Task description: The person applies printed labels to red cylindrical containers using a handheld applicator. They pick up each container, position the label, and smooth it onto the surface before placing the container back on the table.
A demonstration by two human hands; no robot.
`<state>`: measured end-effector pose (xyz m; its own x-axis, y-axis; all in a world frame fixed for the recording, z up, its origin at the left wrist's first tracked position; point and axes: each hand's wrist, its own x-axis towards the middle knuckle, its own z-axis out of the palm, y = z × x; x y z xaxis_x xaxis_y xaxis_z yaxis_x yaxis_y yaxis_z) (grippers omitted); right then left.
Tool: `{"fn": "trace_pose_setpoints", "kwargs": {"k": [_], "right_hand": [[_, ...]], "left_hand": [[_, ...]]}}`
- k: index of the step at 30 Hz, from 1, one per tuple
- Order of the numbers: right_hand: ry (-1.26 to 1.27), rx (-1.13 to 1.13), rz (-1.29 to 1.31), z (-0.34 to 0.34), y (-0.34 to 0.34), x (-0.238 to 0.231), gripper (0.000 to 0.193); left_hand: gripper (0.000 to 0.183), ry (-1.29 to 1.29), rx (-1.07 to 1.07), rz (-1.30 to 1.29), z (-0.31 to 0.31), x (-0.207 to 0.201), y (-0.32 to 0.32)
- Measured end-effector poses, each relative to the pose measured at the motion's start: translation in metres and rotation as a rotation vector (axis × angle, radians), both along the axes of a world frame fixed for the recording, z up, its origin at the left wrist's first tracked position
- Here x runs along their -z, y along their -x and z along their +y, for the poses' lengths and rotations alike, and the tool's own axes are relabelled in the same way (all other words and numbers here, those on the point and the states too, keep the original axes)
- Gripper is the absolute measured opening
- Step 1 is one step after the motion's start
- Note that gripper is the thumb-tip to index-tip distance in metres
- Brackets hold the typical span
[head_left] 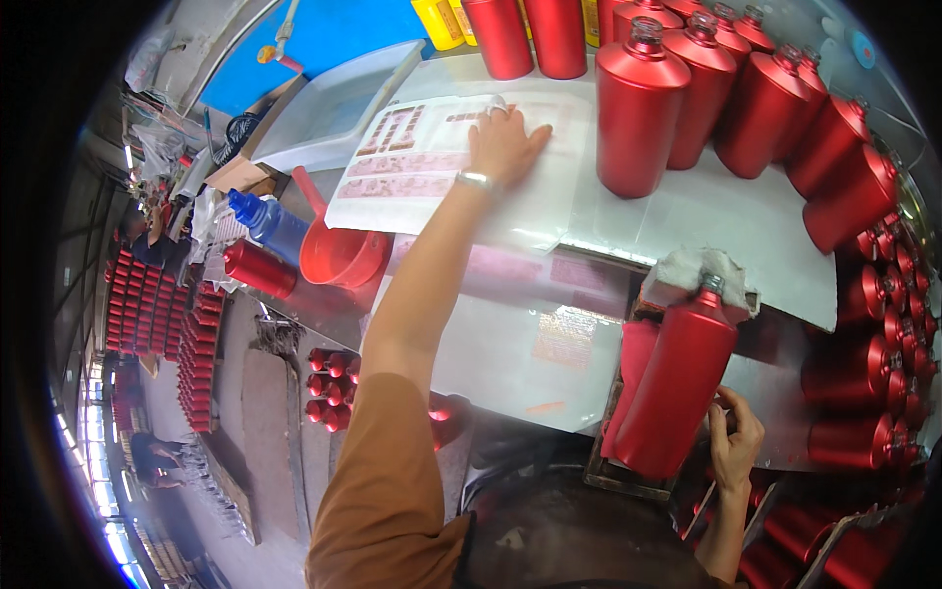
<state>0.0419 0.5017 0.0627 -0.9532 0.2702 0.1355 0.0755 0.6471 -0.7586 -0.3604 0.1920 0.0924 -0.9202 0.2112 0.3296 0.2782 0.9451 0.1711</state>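
Note:
My left hand (505, 147) reaches forward onto a sheet of printed transfers (432, 162), pink and dark red on white backing. Its thumb is spread and the fingers press near the sheet's upper part; something whitish shows at one fingertip. Toward the front right, a red bottle (677, 388) lies tilted on a dark wooden stand, its clear neck against a white cloth pad (692, 275). Beside the bottle's lower right side is my right hand (736, 442), loosely curled with thumb and forefinger apart. The fingertips are near or touching the bottle; no object shows in them.
Upright red bottles (643, 108) crowd the back right, and more lie stacked along the right edge. A red dipper (339, 250), a blue bottle (270, 226) and a shallow white tray (339, 98) stand left. Beyond them are rows of red bottles (147, 304) and other people.

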Motion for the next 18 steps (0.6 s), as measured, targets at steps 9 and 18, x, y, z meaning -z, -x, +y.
{"fn": "trace_pose_setpoints", "kwargs": {"k": [9,18], "right_hand": [[0.067,-0.010,0.034,0.003,-0.020,0.002,0.025],[0.029,-0.040,0.088,-0.001,-0.021,-0.002,0.025]], "left_hand": [[0.050,-0.028,0.186,0.093,0.004,-0.008,-0.083],[0.059,0.126,-0.129,0.037,-0.001,0.000,0.006]]}}
